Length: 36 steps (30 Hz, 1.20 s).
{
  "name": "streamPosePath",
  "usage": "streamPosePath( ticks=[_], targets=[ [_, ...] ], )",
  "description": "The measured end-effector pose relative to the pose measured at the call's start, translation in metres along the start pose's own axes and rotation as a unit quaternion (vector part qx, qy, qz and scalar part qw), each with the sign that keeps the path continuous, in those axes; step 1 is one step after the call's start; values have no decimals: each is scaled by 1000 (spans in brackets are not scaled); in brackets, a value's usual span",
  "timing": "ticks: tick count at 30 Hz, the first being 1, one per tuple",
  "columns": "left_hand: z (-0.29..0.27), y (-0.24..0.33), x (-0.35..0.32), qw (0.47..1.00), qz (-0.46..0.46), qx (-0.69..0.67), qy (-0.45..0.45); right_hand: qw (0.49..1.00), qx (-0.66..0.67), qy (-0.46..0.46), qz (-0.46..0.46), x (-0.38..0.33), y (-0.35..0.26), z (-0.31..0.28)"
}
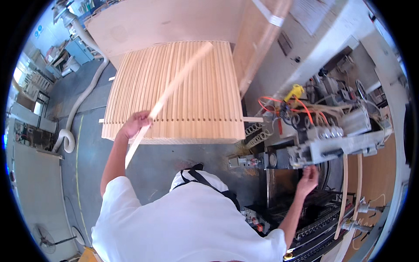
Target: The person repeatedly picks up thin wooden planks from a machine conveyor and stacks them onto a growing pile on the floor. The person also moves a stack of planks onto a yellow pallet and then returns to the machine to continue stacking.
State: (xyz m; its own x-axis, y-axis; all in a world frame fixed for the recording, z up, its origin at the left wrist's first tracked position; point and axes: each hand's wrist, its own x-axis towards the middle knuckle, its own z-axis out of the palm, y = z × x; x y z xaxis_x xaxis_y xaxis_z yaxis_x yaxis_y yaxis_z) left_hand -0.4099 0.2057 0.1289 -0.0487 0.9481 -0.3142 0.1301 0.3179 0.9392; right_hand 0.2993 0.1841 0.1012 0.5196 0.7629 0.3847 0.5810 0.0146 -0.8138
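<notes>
My left hand (136, 124) is closed round a long, pale wooden strip (168, 92), gripping it below its middle. The strip slants up to the right over a stack of wooden slats (174, 70), its far end slightly blurred. The slats lie side by side, with a row of small dark holes near their front ends. On the right, my right hand (309, 178) is raised just under the grey metal head of a machine (327, 146). Its fingers are bent together; whatever they hold, if anything, is too small to make out.
Orange and coiled air hoses (255, 133) run between stack and machine. Two upright wooden strips (343, 192) stand near clamps (355, 225) at the right. A pale flexible duct (89, 89) trails along the floor at left. A brown board (244, 61) rises behind the stack.
</notes>
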Motion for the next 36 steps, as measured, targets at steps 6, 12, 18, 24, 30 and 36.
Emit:
streamPosePath(
  ticks=[6, 12, 18, 24, 30, 36],
  targets=[
    [-80, -42, 125, 960, 7, 177, 218, 985, 30, -169, 23, -102, -70, 96],
    [-82, -52, 211, 900, -37, 292, 322, 960, -62, -251, 109, -151, -81, 87],
    [-62, -35, 253, 914, -49, 315, 249, 961, -76, -196, 180, -205, -68, 61],
    [-78, -69, 272, 888, 85, 348, 289, 965, -111, -159, 175, -268, -73, 38],
    [26, -39, 213, 877, 350, 241, 222, 954, -193, -2, 228, -346, -119, -23],
    [224, -74, 94, 890, 362, 190, -201, 880, -336, 254, 220, -485, -159, -127]
  ],
)
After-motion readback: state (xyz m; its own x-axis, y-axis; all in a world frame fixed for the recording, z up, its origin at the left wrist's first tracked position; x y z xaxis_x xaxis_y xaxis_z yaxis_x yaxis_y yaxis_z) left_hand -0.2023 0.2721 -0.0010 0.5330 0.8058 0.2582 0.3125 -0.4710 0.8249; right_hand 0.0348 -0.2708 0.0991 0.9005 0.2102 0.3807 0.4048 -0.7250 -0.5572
